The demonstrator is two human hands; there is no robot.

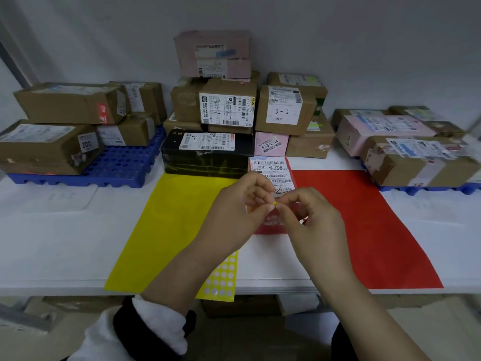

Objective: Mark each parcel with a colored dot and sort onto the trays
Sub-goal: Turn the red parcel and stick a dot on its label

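Head view, read left to right: a blue tray on the far left is loaded with brown boxes. Next a yellow sheet is laid flat on the table, with a sticker sheet hanging over the near edge, rows of white circles showing on it. Dead centre, a yellow dot is pinched between the fingertips of the left hand and the right hand. Both grips are closed on it, and which one really carries it can't be told tbh. The dot is held just above a red parcel with a white label, which lies on the table between the yellow sheet and a red sheet. Further right a second blue tray is stacked with more parcels.

So the step looks like sticking the dot on. It's probably best done with the dot kept by its very edge so the glue isn't fingered. It should be put on a bare patch of the parcel rather than over the barcode, then pressed flat from one side so no curl is left. Which tray a yellow mark belongs to isn't shown.
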